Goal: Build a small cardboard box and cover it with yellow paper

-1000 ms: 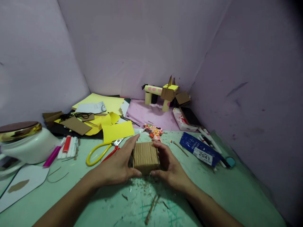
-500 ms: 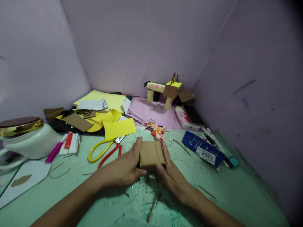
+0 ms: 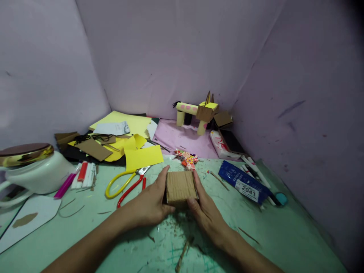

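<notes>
From my end I see one grip made by two hands: the left hand (image 3: 152, 199) and the right hand (image 3: 209, 212) press a small corrugated cardboard block (image 3: 181, 185) between them, the right thumb on its near edge. I can't tell whether its underside touches the table (image 3: 284, 235). My first worry is crushing: too hard a squeeze from both sides could buckle the cardboard, while uneven pressure might skew its faces or let it twist free. Nearer me than the grip lie cardboard scraps (image 3: 183, 254); set down there, the block could sit crooked or pick up grit. Just left of the grip, the scissors (image 3: 125, 187) have their red handle close to the left forearm, so a careless sweep that way might drag them.
</notes>
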`<action>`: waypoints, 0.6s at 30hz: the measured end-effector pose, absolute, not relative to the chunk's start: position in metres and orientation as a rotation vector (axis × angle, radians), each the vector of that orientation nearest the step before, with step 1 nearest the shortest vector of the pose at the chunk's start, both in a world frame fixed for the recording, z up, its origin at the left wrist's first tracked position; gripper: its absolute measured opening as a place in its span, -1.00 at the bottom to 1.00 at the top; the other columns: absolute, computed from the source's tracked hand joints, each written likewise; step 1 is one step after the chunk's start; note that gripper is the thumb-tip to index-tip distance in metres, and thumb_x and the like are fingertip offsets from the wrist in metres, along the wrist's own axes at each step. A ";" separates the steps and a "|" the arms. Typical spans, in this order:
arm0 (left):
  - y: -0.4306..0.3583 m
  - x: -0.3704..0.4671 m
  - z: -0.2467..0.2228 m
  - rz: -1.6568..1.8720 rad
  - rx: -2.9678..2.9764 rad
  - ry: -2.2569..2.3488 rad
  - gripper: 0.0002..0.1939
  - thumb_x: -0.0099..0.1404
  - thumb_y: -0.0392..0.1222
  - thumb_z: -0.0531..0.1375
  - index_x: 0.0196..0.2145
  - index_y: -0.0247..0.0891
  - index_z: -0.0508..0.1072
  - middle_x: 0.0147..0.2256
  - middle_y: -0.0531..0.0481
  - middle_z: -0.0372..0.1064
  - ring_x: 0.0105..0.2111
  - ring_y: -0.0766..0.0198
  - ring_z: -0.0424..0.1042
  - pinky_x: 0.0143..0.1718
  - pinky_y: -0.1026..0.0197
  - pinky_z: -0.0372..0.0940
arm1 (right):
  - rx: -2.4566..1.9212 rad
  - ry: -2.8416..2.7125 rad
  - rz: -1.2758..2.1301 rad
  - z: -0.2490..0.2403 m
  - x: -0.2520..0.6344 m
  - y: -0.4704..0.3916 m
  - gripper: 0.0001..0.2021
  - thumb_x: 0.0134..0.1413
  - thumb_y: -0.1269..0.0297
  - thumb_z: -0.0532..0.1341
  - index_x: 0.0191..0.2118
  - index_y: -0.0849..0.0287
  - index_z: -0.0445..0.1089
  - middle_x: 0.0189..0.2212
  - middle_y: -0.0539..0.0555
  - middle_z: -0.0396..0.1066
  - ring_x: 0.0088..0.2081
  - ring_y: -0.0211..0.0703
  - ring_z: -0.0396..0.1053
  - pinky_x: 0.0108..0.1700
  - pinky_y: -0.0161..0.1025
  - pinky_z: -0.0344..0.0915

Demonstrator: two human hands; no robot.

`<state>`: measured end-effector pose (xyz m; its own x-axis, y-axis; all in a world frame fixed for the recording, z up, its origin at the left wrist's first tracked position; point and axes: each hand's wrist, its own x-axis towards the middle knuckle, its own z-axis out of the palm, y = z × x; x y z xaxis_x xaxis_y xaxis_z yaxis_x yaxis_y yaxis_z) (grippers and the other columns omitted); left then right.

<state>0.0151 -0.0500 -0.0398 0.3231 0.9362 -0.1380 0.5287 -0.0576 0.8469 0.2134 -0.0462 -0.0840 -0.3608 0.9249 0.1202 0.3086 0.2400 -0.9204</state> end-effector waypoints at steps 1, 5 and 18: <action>-0.049 0.015 -0.040 0.584 1.724 1.319 0.07 0.05 -0.23 0.25 0.35 -0.32 -0.32 0.27 -0.40 -0.02 0.18 -0.21 0.13 0.18 -0.18 -0.01 | -1.146 -1.833 1.123 -0.084 0.213 -0.046 -0.15 0.17 -0.20 -0.05 0.38 0.14 -0.44 0.39 0.12 -0.29 0.37 0.09 -0.23 0.33 0.14 -0.21; -0.048 0.015 -0.038 0.569 1.689 1.298 0.13 0.02 -0.19 0.28 0.34 -0.34 -0.37 0.31 -0.38 -0.14 0.23 -0.21 0.04 0.20 -0.14 -0.04 | -1.133 -1.775 1.157 -0.084 0.213 -0.046 -0.14 0.14 -0.21 0.00 0.38 0.14 -0.35 0.39 0.14 -0.25 0.36 0.14 -0.21 0.32 0.19 -0.21; -0.023 -0.046 0.002 1.364 1.289 1.687 -0.39 -0.06 0.03 0.30 -0.07 -0.33 0.42 -0.13 -0.15 0.43 -0.43 0.29 0.30 -0.41 0.22 0.28 | -0.771 -1.150 1.008 -0.065 0.242 -0.046 -0.83 0.19 0.22 0.18 -0.11 -0.10 0.43 -0.10 0.04 0.43 -0.07 0.00 0.39 0.06 0.09 0.29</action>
